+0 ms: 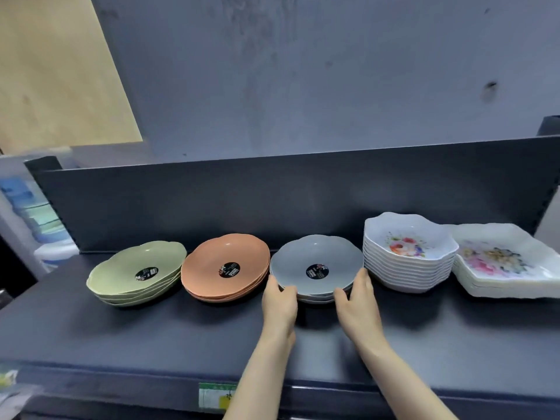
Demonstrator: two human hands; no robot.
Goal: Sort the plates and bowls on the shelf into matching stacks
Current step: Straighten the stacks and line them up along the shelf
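The grey stack (315, 262) sits mid-frame on the dark shelf (151, 334). The left hand (278, 301) and right hand (357, 301) each grip one side of its near rim, fingers curled on it. The orange stack (225, 268) sits tight on its left and the flower bowls (409, 253) on its right, so the free room looks to be only up or toward the bottom edge.

The square floral plates (509, 262) run off the right edge. Print on the round black labels (317, 271) is too small to read. Fingers (271, 281) of the left hand (278, 300) and right hand (359, 301) cover parts of the near rim of the grey plates (315, 254). Tubs (39, 225) at far left are blurred, as is the green tag (216, 395) on the shelf (151, 328) lip.
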